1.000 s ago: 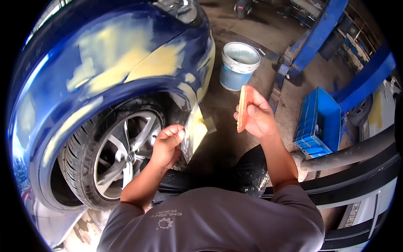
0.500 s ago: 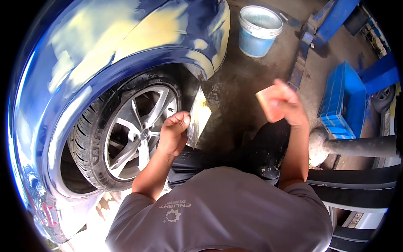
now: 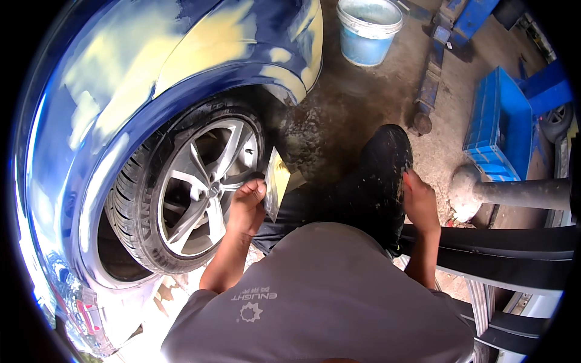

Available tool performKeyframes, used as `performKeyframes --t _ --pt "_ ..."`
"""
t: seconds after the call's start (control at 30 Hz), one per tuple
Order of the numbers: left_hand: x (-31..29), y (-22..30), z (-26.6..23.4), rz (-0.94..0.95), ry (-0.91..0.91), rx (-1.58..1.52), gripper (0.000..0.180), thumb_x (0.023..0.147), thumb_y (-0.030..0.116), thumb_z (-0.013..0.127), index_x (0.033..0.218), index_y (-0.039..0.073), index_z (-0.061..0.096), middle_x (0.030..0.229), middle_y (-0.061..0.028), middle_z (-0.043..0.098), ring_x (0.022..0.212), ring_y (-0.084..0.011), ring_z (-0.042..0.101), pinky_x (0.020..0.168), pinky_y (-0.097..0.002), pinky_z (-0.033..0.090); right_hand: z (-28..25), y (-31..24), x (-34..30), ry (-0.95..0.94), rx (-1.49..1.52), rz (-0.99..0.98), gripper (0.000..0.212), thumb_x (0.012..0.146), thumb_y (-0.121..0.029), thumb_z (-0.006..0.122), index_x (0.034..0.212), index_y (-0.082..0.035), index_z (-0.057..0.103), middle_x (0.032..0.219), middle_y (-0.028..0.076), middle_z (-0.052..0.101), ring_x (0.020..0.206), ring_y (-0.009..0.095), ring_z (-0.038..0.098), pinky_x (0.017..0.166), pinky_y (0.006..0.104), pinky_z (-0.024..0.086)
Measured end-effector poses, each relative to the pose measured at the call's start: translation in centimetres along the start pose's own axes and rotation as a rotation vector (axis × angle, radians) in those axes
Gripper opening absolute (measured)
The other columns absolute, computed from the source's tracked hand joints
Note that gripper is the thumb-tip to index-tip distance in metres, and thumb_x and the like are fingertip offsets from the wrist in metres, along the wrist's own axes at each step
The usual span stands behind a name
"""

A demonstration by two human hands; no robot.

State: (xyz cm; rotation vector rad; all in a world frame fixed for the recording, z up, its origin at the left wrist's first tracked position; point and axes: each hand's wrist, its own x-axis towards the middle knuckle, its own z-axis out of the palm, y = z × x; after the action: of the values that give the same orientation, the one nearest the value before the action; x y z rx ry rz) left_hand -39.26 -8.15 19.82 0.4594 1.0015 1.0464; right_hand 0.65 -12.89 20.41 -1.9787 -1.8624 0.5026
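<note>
My left hand is closed on the edge of a thin mixing board that bears yellow putty. The board stands tilted beside the car's wheel. By my right knee is my right hand, closed, with a narrow reddish edge at its fingertips. This looks like the flat putty spreader turned nearly edge-on, most of it hidden. To the left curves the blue car fender, with broad patches of pale yellow putty over the wheel arch. Neither hand touches the car.
A blue bucket with a white rim stands on the floor ahead. At the right are a blue plastic crate, a blue lift arm and a grey post. Long black curved parts lie close by my right arm.
My right hand has dropped toward my right knee, and the spreader has turned from flat-on to nearly edge-on. My left hand and the board have shifted slightly down and left; the view has also moved.
</note>
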Motion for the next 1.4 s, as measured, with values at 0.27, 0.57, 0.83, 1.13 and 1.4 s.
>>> performKeyframes --t 0.27,0.57,0.83,1.13,1.4 --pt "0.2 -0.7 -0.1 0.077 0.033 0.029 0.008 0.094 0.008 0.058 0.092 0.002 0.064 0.088 -0.0034 0.066 0.08 -0.0123 0.06 0.077 -0.0261 0.047 3.5 -1.5 2.1 0.422 0.107 -0.12 0.022 0.094 -0.01 0.054 0.112 0.001 0.056 0.094 0.02 0.067 0.081 0.036 0.067 0.068 0.0407 0.054" --pt "-0.2 1.2 3.7 0.585 0.091 0.277 0.014 0.093 0.01 0.064 0.096 -0.002 0.067 0.082 0.0017 0.065 0.072 -0.0031 0.05 0.069 -0.0181 0.039 4.3 -11.3 11.5 0.503 1.277 -0.22 0.032 0.092 -0.01 0.063 0.119 0.005 0.056 0.107 0.006 0.063 0.095 0.01 0.059 0.088 0.0245 0.046" --pt "-0.5 1.0 1.9 0.358 -0.031 0.384 0.005 0.089 0.004 0.066 0.092 0.001 0.068 0.081 0.0048 0.062 0.074 -0.0033 0.051 0.068 -0.0194 0.04 8.6 -15.5 8.6 -0.324 1.844 0.225 0.027 0.09 -0.009 0.062 0.115 0.0 0.06 0.104 0.008 0.065 0.09 0.014 0.065 0.08 0.0296 0.053" --pt "0.0 0.4 3.8 0.335 -0.242 0.384 0.004 0.087 0.001 0.066 0.09 -0.001 0.068 0.083 0.0008 0.065 0.075 -0.0054 0.054 0.071 -0.0206 0.043 7.2 -17.2 10.6 -0.668 1.728 0.334 0.034 0.088 -0.024 0.067 0.109 0.003 0.061 0.095 0.01 0.067 0.084 0.019 0.067 0.076 0.0331 0.054" --pt "-0.9 -1.3 3.9 0.613 0.05 0.329 0.01 0.091 0.008 0.066 0.092 -0.002 0.067 0.085 -0.0026 0.066 0.078 -0.0076 0.056 0.074 -0.0221 0.045 10.0 -16.4 12.2 0.025 0.823 -0.188 0.024 0.091 -0.022 0.066 0.098 0.001 0.059 0.079 0.001 0.061 0.071 0.009 0.055 0.066 0.0261 0.049"
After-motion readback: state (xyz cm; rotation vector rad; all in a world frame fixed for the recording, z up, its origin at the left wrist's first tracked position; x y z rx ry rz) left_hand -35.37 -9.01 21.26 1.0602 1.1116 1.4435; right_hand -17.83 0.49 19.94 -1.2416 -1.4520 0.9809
